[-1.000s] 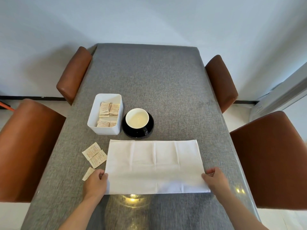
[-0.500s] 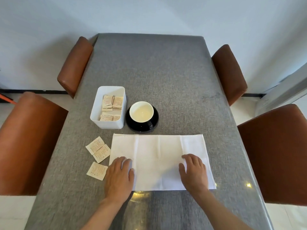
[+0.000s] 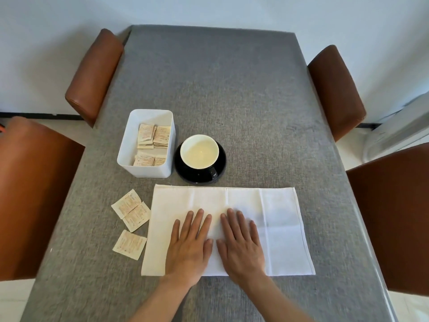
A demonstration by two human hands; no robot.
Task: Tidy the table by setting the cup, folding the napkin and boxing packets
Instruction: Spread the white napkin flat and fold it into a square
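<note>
My left hand (image 3: 189,246) and right hand (image 3: 241,245) lie open and flat, side by side, palms down on the middle of the napkin (image 3: 278,228), gripping nothing. The napkin is spread on the tabletop (image 3: 232,101) just in front of the cup (image 3: 199,151) and box (image 3: 130,156), with 3 loose packets (image 3: 130,244) just beside its left edge. I judge the cloth thin, soft and limp, likely to slide, so pinch it at 2 corners of 1 short edge.
</note>
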